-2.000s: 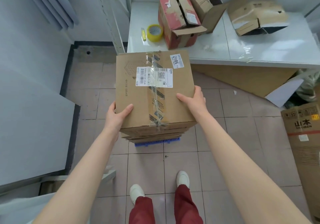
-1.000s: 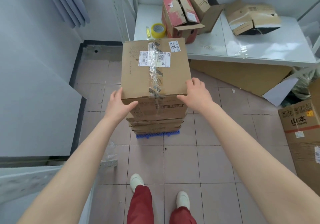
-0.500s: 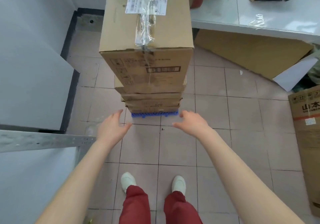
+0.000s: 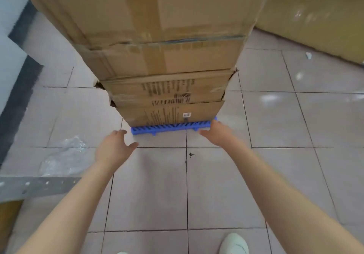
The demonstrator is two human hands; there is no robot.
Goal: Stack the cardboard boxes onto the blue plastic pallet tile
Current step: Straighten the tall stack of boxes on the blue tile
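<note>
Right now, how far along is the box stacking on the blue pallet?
Done: several boxes sit stacked on the blue pallet. In hand: nothing; the left hand and right hand are open, low by its front corners. Left: no loose boxes in view, maybe just nudging the pallet.

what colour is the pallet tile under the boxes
Blue. The pallet tile, with its ribbed edge, shows under the bottom cardboard box in the head view.

boxes [image 4: 157, 60] on pallet tile [image 4: 171, 128] — stacked
</note>
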